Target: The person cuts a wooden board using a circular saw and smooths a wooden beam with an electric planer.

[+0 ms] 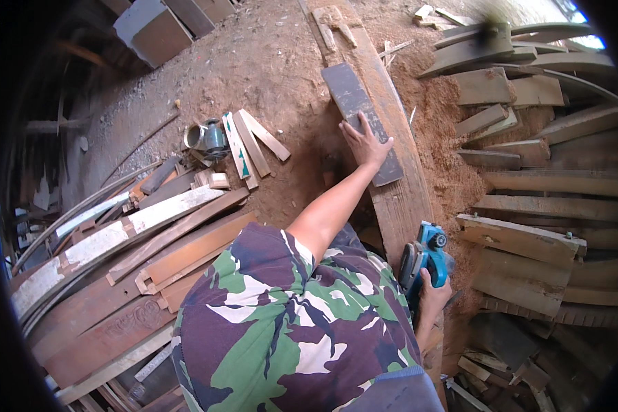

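Note:
A dark grey-brown wooden block (343, 82) lies lengthwise on a long wooden plank (406, 206). My left hand (366, 143) rests flat on the block's top, with its fingers spread. In my right hand (431, 296) is a teal electric hand planer (429, 261), gripped by its handle. The planer sits at the near end of the plank, apart from the block, and is tipped on its side. Part of my right forearm is hidden behind my camouflage shirt.
Stacked boards (529, 178) line the right side beside heaped sawdust (436, 130). More planks (151, 240) are piled at left. Near them lie a tipped metal can (194, 136), a glass jar (215, 137) and thin wood strips (253, 145). Small wood pieces (333, 27) sit at the plank's far end.

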Demonstrator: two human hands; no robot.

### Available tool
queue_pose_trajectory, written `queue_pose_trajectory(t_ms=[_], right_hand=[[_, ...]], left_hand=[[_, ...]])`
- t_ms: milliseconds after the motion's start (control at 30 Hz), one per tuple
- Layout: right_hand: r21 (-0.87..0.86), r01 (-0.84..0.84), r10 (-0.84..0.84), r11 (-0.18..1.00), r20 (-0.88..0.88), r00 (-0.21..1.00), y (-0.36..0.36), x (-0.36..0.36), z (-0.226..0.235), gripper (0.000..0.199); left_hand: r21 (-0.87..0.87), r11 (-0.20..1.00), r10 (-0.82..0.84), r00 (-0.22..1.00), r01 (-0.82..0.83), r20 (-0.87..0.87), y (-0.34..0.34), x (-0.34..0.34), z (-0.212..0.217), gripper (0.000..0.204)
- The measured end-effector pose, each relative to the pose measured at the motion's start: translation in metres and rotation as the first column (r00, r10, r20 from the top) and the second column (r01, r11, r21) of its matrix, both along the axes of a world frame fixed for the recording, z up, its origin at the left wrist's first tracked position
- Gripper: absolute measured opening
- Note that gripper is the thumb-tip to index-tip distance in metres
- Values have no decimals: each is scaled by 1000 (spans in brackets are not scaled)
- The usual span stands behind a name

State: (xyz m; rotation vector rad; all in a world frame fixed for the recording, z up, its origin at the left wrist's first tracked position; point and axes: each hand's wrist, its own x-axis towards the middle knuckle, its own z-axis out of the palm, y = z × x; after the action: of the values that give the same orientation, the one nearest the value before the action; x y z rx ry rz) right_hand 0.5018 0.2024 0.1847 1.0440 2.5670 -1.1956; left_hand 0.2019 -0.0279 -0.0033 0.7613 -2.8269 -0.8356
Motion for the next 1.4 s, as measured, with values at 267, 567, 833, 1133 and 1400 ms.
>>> queue_pose_trajectory(t_ms=[267,567,833,1133,1400], right_hand=[[8,-242,241,970,55,969,-27,-51,2,49],[-112,-497,499,861,-9,867,-39,-136,-2,45],[-217,-586,609,781,56,791,-9,-197,26,27],[14,-375,375,927,-23,927,-53,-179,-9,38],[-20,-421,420,907,-39,907,-73,-187,-31,42]], left_hand=[[-13,992,-124,989,125,79,-28,-71,5,131],[582,81,-835,374,809,-404,-41,11,110,46],[420,-13,-839,218,908,-498,-34,32,114,50],[393,408,-639,565,824,-522,-1,34,89,45],[424,630,-558,758,651,-337,-24,11,83,65]])
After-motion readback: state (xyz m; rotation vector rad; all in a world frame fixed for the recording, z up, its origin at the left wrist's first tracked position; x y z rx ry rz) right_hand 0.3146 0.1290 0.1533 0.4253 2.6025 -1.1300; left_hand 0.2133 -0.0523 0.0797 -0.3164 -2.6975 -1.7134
